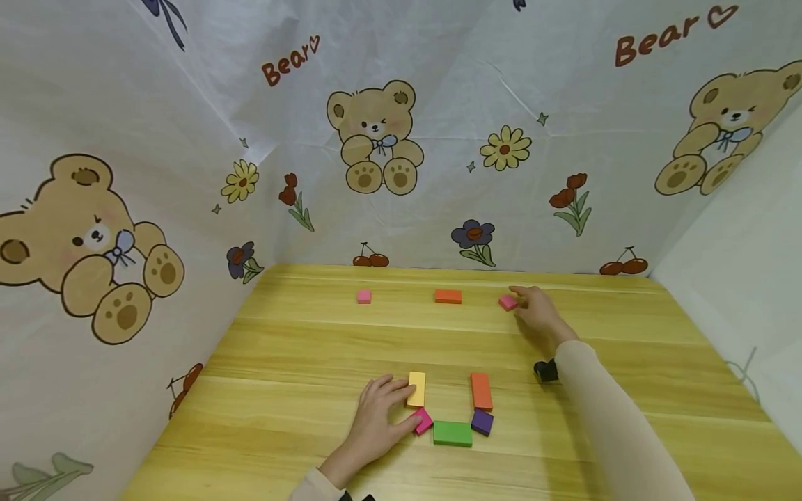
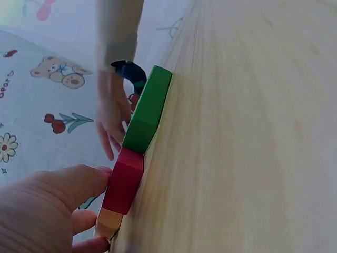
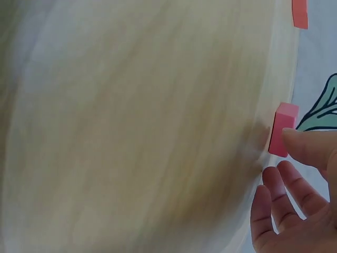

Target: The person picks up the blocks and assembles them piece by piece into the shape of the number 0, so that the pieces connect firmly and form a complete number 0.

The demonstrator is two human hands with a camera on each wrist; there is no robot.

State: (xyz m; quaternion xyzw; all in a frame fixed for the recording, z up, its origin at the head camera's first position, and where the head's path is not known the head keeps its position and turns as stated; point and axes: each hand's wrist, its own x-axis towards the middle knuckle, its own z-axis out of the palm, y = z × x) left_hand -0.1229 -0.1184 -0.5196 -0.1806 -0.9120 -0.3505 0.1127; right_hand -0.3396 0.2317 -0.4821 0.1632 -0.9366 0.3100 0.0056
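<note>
Near the front of the table, my left hand lies beside an arrangement of blocks. Its thumb touches a magenta block and a fingertip rests on a yellow block; the left wrist view shows the thumb against the magenta block's side. A green block, a purple block and an orange-red block continue the U shape. Farther back, my right hand is at a pink block. In the right wrist view its thumb meets that pink block, while the other visible fingers are spread loosely below.
Along the back of the wooden table lie another pink block and an orange block. A bear-print cloth rises behind the table and along its left side. A dark band sits at my right wrist.
</note>
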